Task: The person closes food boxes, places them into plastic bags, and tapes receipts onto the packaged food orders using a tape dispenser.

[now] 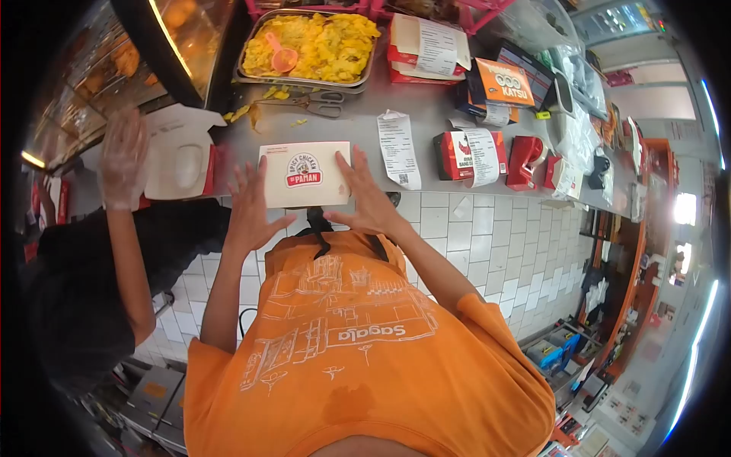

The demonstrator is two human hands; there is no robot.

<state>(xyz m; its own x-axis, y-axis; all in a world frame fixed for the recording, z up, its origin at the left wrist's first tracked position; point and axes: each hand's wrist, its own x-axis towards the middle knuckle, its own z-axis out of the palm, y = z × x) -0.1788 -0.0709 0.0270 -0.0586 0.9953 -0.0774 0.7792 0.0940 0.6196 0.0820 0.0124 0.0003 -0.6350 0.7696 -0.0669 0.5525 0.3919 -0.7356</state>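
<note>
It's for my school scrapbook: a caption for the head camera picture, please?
Left hand and right hand frame a closed box.

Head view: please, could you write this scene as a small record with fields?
Left hand: spread, fingers at the left edge of the closed "Spicy Chicken" box
Left hand point: palm side
Right hand: spread, fingers at the right edge of the "Spicy Chicken" box
Beyond box: scissors, tray of yellow food, pink scoop in it
To the right: loose receipt, red box
Co-worker: gloved hand by an open box
</note>
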